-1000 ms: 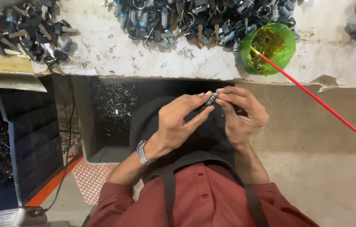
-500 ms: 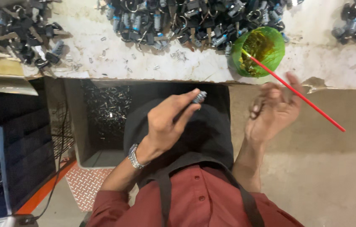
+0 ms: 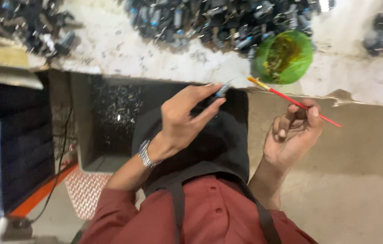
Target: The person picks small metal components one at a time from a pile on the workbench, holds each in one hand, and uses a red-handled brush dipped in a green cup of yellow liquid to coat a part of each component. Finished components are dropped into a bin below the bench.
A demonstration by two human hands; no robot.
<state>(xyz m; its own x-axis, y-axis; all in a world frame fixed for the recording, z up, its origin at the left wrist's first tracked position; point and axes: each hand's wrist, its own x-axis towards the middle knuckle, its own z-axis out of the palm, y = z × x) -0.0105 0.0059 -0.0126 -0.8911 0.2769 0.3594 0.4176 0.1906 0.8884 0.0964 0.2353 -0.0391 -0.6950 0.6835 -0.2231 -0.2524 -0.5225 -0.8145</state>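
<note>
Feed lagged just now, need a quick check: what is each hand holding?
Left hand: closed, pinching a small metal part at its fingertips.
Right hand: closed on a thin red brush.

Glossy green plastic bowl (image 3: 284, 57) upper right; rough, matt pale worktop (image 3: 119, 47); dull metal parts (image 3: 227, 20) along the top; smooth red brush (image 3: 293, 101).

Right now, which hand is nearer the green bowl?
Right. The right hand holds a red brush just below the green bowl, bristles near its rim. The left hand, pinching a small metal part, sits farther left of it.
</note>
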